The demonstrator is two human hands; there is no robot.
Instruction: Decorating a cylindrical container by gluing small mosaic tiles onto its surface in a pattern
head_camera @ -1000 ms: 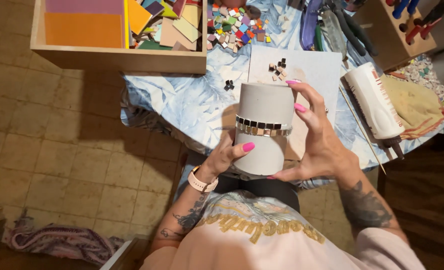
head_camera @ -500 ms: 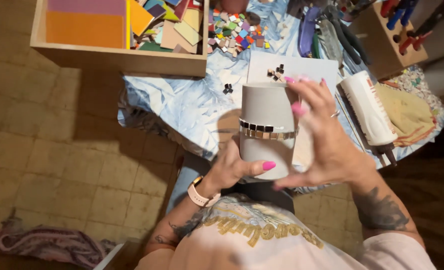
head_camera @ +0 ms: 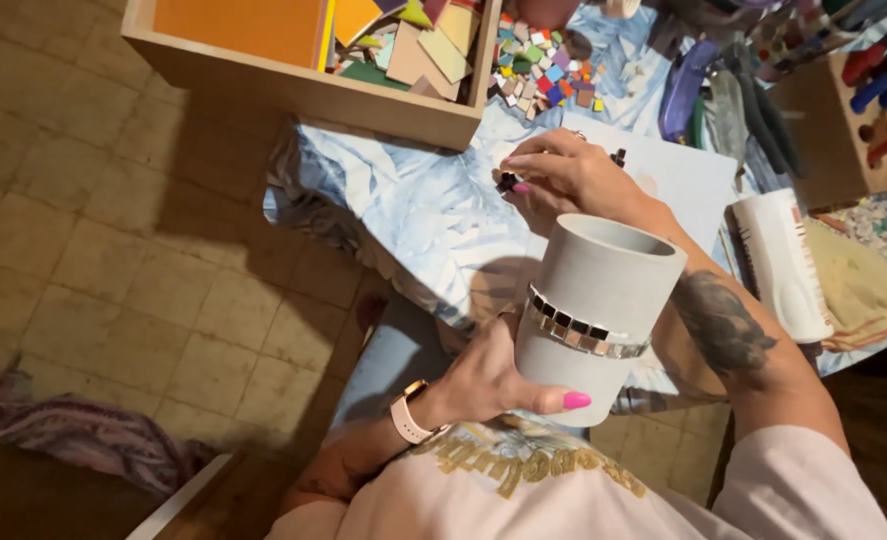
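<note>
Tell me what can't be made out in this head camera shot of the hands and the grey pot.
- Grey pot: its far side and base, hidden by its own body and the left hand.
- Small dark piece at the right hand fingertips: too small to identify.
- Wooden tray: cut off by the top edge.
- Tools at top right: blurred and overlapping.
- White roll: its print is too blurred.
</note>
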